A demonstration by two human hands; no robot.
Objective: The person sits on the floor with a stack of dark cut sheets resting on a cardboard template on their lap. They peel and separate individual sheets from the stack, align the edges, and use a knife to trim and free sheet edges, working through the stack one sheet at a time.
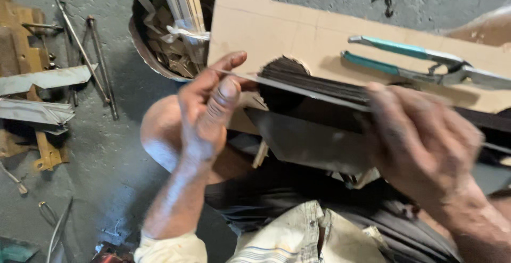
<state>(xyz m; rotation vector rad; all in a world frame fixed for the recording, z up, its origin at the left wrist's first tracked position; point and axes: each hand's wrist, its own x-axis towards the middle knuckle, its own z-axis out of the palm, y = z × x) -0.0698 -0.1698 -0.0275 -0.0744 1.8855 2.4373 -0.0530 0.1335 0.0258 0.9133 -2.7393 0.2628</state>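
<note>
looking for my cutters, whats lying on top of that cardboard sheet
Teal-handled snips lie on the cardboard sheet. Their blade tips run out of frame. The right hand and a thin metal strip cover its near edge.

Dull metal, bare card, rough concrete

The thin sheet-metal strip (298, 88) shows matt grey with a bright edge; the cardboard panel (298, 34) is plain tan and matt; the snips (420, 63) carry glossy teal plastic grips on shiny steel; the floor (114, 151) is rough grey concrete.
</note>
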